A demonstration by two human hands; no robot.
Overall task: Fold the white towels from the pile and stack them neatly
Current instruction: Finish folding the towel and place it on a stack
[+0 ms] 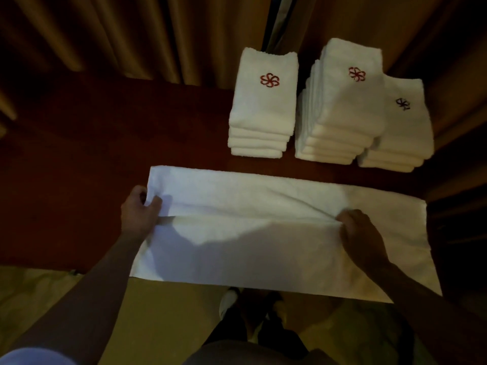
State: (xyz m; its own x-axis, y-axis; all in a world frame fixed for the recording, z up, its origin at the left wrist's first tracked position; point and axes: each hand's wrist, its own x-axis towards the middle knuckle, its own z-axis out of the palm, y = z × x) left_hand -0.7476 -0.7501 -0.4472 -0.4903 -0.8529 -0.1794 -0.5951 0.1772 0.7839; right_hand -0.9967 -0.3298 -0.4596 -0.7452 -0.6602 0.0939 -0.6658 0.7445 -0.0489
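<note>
Towel: a white towel [263, 227] lies spread lengthwise along the near edge of the dark red table [79, 167], its near part hanging a little over that edge; a long fold edge runs across its middle from side to side.
Left hand: the left hand [141, 212] pinches the towel's left end at the fold line, thumb on top and fingers curled round the edge.
Right hand: the right hand [361, 233] pinches the same fold line towards the right end, fingers bunched on a small ridge of cloth; the two hands are well apart.
Stacks: three stacks of folded towels stand towards the far right corner, the left stack [263, 106], the middle stack [342, 106] and the right stack [400, 127], the last two touching.
Handling: judged soft, limp and light; terry cloth should grip rather than slip, but it sags and wrinkles wherever it is unsupported.
Where to hold: best taken at the ends of the fold edge, both layers pinched together, with even tension between the hands so that the edge stays straight.
Risk: a one-sided pull would likely skew the layers.
</note>
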